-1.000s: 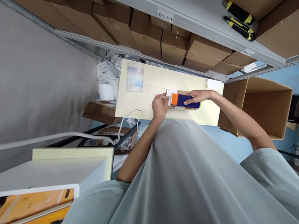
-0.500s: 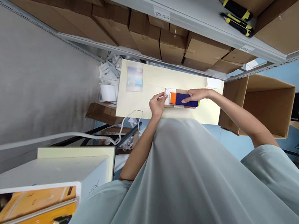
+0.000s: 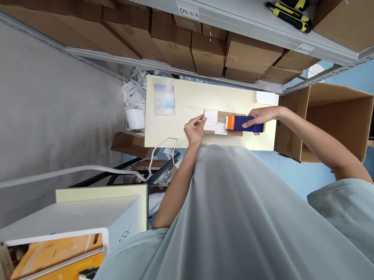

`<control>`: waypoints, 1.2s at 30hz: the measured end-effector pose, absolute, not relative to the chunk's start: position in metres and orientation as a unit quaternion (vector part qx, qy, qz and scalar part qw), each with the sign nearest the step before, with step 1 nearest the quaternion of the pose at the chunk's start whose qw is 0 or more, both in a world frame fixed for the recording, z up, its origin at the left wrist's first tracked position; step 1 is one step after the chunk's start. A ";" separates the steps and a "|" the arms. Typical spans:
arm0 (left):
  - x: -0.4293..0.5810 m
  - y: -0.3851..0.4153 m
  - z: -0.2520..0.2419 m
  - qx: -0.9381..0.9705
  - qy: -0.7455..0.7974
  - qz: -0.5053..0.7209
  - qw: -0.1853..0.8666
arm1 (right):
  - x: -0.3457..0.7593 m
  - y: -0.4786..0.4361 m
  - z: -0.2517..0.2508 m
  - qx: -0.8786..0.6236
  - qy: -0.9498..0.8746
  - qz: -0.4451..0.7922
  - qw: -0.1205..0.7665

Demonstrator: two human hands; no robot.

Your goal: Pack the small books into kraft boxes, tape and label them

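A flat brown cardboard piece (image 3: 225, 115) with white paper patches lies on the pale yellow tabletop (image 3: 198, 94). At its left end my left hand (image 3: 195, 130) pinches the edge between thumb and fingers. Whether the fingers hold the cardboard or only the white paper on it is hard to see. My right hand (image 3: 262, 117) grips a slim dark blue and orange box (image 3: 241, 123), thumb on top. The box's orange end, with a white edge, points left over the cardboard's right half. A yellow strip shows at its right end.
A large open carton (image 3: 336, 117) stands to the right of the table. Overhead, a shelf holds two yellow-black utility knives (image 3: 289, 16) beside cartons. A white cable (image 3: 159, 150) crosses at the left. A printed sheet (image 3: 164, 98) and a small white box (image 3: 265, 97) rest on the table.
My right hand has moved right with the blue and orange box, uncovering more of the cardboard and its white paper. My left hand stays at the cardboard's left end.
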State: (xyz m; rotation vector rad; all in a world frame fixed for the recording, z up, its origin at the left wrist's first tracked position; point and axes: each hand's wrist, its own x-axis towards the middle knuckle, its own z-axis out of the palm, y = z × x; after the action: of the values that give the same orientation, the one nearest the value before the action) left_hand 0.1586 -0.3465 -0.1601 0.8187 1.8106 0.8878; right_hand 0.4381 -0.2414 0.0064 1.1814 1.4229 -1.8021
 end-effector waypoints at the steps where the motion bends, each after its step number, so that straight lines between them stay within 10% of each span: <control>1: 0.159 -0.347 -0.162 0.331 0.738 0.360 0.466 | 0.449 -0.244 0.009 0.440 0.527 -0.672 0.279; 36: 0.163 -0.366 -0.199 0.328 0.776 0.343 0.416 | 0.563 -0.299 -0.034 0.527 0.470 -0.665 0.244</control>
State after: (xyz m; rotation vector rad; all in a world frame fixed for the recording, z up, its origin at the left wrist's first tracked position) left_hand 0.1633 -0.3665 -0.1993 0.8242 1.9491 0.8605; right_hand 0.5632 -0.2990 -0.0338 1.4388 1.2834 -1.8174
